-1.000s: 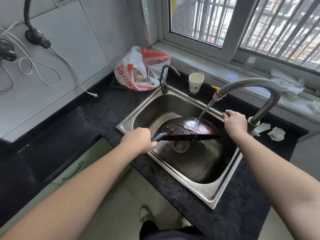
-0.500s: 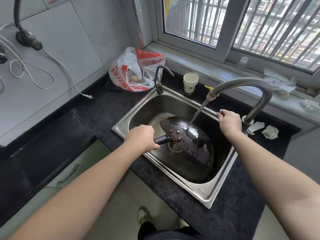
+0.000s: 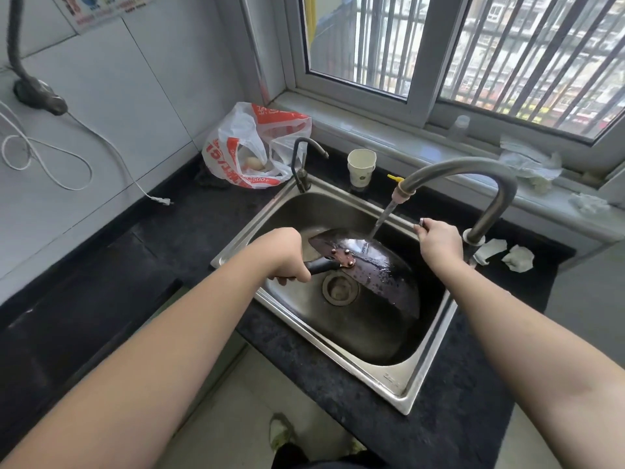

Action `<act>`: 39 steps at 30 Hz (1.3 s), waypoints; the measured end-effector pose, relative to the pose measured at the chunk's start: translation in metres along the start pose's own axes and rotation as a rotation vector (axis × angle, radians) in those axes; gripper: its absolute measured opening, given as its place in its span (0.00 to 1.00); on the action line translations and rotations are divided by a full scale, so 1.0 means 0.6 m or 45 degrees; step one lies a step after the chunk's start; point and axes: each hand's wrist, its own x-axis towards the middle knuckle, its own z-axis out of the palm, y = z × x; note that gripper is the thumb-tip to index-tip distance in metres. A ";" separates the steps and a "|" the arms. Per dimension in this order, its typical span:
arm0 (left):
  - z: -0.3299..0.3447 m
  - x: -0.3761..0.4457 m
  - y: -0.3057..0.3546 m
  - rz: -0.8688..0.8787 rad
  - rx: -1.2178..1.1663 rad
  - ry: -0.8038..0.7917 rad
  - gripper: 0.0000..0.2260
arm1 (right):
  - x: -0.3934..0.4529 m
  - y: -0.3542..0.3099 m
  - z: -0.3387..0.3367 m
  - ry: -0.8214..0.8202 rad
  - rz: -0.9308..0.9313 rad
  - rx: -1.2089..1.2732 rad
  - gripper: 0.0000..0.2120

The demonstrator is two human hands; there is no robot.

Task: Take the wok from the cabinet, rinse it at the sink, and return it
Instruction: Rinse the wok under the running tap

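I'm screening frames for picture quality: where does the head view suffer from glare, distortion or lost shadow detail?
Head view: daylight through the window overexposes the buildings outside; wide-angle distortion bows the forearms and the sink rim; the wet wok shows small specular glints; the black countertop loses detail in shadow; the left hand and right hand look reasonably sharp.
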 end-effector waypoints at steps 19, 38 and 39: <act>-0.008 -0.030 0.007 0.016 0.207 0.595 0.14 | 0.001 0.007 0.010 0.061 -0.077 -0.097 0.16; -0.040 -0.011 0.064 0.121 0.080 0.668 0.15 | 0.004 0.011 0.012 0.042 -0.074 -0.068 0.15; -0.042 -0.009 0.065 0.116 0.078 0.668 0.15 | 0.004 0.010 0.011 0.035 -0.070 -0.068 0.15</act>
